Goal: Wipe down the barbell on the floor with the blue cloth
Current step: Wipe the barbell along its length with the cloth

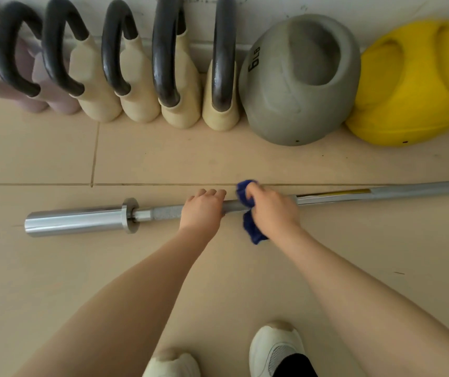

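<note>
A steel barbell [81, 219] lies on the beige tile floor, its shiny sleeve and collar at the left and its grey shaft running off the right edge. My left hand [204, 209] grips the shaft from above, just right of the knurled part. Right beside it, my right hand [272, 206] holds the blue cloth [253, 231] wrapped round the shaft; cloth shows above and below the hand. A yellow and white label sits on the shaft right of that hand.
Along the wall stand several kettlebells with black handles [163, 63], pink ones at the left, cream ones in the middle. A grey 6 LB ball weight [299, 85] and a yellow one [419, 85] follow at the right. My white shoes [275, 346] stand at the bottom.
</note>
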A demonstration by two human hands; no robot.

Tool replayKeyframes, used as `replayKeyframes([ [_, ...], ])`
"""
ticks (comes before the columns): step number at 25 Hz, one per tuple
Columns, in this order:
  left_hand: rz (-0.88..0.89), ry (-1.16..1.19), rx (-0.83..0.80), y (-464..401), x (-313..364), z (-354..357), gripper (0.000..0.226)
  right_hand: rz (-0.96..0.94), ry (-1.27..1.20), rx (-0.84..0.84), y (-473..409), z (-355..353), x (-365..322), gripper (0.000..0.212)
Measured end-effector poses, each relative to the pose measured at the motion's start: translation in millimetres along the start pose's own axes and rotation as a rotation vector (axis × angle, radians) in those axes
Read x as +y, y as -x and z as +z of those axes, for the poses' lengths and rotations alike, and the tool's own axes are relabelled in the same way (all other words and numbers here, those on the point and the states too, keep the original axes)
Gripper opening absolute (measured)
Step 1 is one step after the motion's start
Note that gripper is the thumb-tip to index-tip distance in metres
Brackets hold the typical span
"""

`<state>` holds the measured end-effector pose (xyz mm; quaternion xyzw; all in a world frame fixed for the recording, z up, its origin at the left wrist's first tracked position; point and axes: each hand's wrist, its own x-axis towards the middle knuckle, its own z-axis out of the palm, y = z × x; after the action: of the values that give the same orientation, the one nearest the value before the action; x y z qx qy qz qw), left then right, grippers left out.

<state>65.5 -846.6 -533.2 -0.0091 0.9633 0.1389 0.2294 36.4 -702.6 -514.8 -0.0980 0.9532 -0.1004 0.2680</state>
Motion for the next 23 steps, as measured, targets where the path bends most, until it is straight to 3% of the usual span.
replayKeyframes([
  [3,0.004,0.12,0.082,9.2,-25.5,-7.9,0.046,0.2,0.04,0.094,2.1,-1.7,0.7,0.031],
  [5,-0.022,0.109,0.138,16.5,-48.2,-14.7,0.049,0.072,-0.037,0.094,8.5,8.2,-40.7,0.031],
  [8,-0.146,0.075,0.172,26.1,-79.6,-22.1,0.056,-0.236,-0.044,-0.053,12.3,29.6,-95.5,0.028],
  [10,-0.195,0.017,0.168,34.1,-98.4,-23.8,0.059,-0.275,0.057,-0.121,1.1,20.6,-98.9,0.019],
  [11,-0.197,0.009,0.166,39.3,-108.3,-24.0,0.06,-0.19,0.032,-0.14,-5.4,15.4,-91.9,0.015],
  [13,-0.19,0.011,0.146,48.5,-125.9,-22.2,0.061,0.055,-0.024,-0.102,-9.8,9.4,-76.3,0.015],
  [14,-0.198,-0.001,0.115,52.3,-132.3,-20.5,0.063,0.092,0.035,-0.034,-6.6,10.8,-78.7,0.018],
  [17,-0.204,-0.005,0.063,54.9,-139.0,-12.0,0.064,-0.127,0.256,0.199,13.4,33.9,-115.0,0.03],
  [20,-0.211,0.035,0.099,59.1,-139.3,-7.3,0.063,-0.314,0.154,-0.009,22.3,46.0,-142.1,0.04],
  [23,-0.168,0.032,0.169,62.1,-142.0,-1.8,0.062,-0.162,0.133,-0.087,2.9,27.9,-113.4,0.025],
])
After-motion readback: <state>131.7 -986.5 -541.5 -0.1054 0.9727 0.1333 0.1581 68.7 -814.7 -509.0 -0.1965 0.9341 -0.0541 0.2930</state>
